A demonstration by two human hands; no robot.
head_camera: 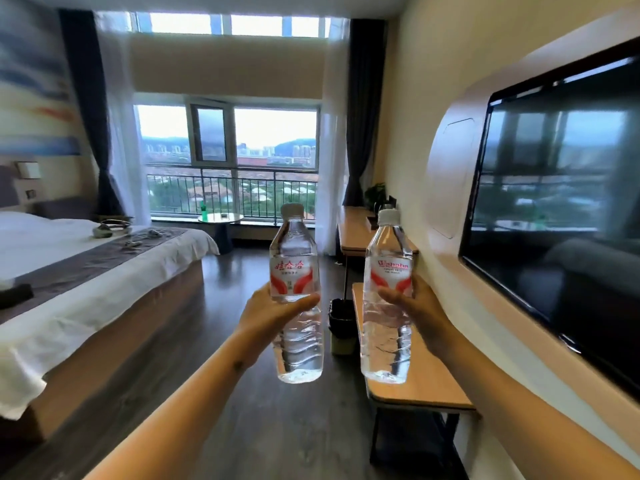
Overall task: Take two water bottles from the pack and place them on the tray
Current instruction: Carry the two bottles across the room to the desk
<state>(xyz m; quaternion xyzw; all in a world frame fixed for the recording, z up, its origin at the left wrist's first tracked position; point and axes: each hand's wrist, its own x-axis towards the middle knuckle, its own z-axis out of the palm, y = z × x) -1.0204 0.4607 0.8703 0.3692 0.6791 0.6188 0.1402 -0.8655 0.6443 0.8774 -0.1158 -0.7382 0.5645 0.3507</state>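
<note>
I hold two clear water bottles upright at chest height in front of me. My left hand [268, 315] grips the left bottle [296, 271] around its middle, just under the red and white label. My right hand [412, 306] grips the right bottle [387, 341] the same way, its white cap level with the far desk. Both bottles look full and capped. The pack and the tray are not in view.
A bed [79, 268] with white linen and a grey runner fills the left. Along the right wall run a wooden bench [426, 379], a desk [356, 230] and a wall television [561, 209]. A dark bin [341, 318] stands on the floor beside the bench. A small round table [220, 219] sits by the window.
</note>
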